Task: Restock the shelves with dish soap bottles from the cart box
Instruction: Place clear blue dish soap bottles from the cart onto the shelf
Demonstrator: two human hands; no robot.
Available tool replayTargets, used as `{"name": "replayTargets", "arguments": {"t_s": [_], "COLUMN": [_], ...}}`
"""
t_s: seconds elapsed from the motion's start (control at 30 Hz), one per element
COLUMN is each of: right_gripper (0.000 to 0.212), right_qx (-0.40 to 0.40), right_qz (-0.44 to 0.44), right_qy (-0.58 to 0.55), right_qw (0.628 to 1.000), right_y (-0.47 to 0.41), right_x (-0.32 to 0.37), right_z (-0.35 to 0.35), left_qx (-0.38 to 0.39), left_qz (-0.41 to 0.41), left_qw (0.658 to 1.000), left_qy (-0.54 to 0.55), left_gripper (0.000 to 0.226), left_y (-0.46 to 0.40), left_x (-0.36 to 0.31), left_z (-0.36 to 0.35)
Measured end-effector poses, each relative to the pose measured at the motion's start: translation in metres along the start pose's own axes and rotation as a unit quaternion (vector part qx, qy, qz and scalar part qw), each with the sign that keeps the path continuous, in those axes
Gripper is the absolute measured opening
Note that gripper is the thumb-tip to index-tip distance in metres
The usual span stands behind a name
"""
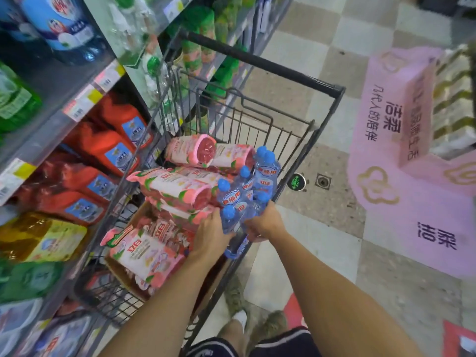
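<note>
Aisle: a shop aisle with a checkered floor (322, 55); a pink display stand (412, 161) sits across the way on the right, well apart from the action.
Shelves: the shelving (59, 104) runs down the left, price strips on the edges, stocked with red jugs (113, 150), green bottles (15, 101) and yellow packs (43, 238). I can't make out an open gap for the new stock from here.
Cart: the wire cart (257, 124) is parked tight beside the shelves, presumably so each load has only a short swing across.
Box: a cardboard box (123, 274) lies in the cart's near end, flaps open, packed with pink-labelled dish soap bottles (177, 186) lying on their sides and stacked; laid flat, they won't topple as the cart rolls.
Bundle: and here's the load, a cluster of clear blue-capped bottles (247, 191), up over the cart's right rim, caps pointing away from the person.
Left hand: the left hand (211, 233) curls round the bundle's near left side, taking weight from below.
Right hand: the right hand (262, 222) clamps the right side, fingers wrapped in. Two hands because it's several bottles at once, and they look slippery.
Stage: my read is that this is the lift-out, with shelving to come.
</note>
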State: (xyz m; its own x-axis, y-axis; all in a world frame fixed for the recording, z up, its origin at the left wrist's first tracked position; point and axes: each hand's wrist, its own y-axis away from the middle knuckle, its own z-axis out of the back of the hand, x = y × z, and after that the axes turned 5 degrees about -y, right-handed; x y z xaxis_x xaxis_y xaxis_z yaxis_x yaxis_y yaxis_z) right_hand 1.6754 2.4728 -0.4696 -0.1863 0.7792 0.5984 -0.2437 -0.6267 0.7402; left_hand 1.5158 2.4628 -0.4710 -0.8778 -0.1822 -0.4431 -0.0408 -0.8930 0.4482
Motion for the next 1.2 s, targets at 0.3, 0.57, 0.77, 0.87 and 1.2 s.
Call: {"name": "replayTargets", "arguments": {"t_s": [0.3,0.57,0.77,0.87,1.2], "right_gripper": [0.079,0.088,0.092,0.086,0.070], "right_qx": [-0.041,0.002,0.107,0.104,0.080], "right_qz": [0.134,0.195,0.198,0.187,0.208], "right_qy": [0.125,0.106,0.141,0.140,0.080], "right_qw": [0.982,0.975,0.964,0.967,0.972], "right_y": [0.018,0.027,0.021,0.018,0.033], "right_x": [-0.011,-0.028,-0.020,-0.019,-0.024], "right_z": [0.004,-0.006,0.007,0.008,0.000], "left_qx": [-0.034,-0.026,-0.031,-0.029,-0.072], "left_qz": [-0.038,-0.039,-0.032,-0.029,0.013], "left_qw": [0.997,0.996,0.994,0.992,0.965], "left_qy": [0.052,0.080,0.100,0.116,0.254], "left_gripper": [0.066,0.070,0.068,0.071,0.054], "left_y": [0.009,0.024,0.021,0.020,0.029], "left_x": [0.012,0.025,0.026,0.030,0.034], "left_z": [0.008,0.016,0.014,0.010,0.010]}}
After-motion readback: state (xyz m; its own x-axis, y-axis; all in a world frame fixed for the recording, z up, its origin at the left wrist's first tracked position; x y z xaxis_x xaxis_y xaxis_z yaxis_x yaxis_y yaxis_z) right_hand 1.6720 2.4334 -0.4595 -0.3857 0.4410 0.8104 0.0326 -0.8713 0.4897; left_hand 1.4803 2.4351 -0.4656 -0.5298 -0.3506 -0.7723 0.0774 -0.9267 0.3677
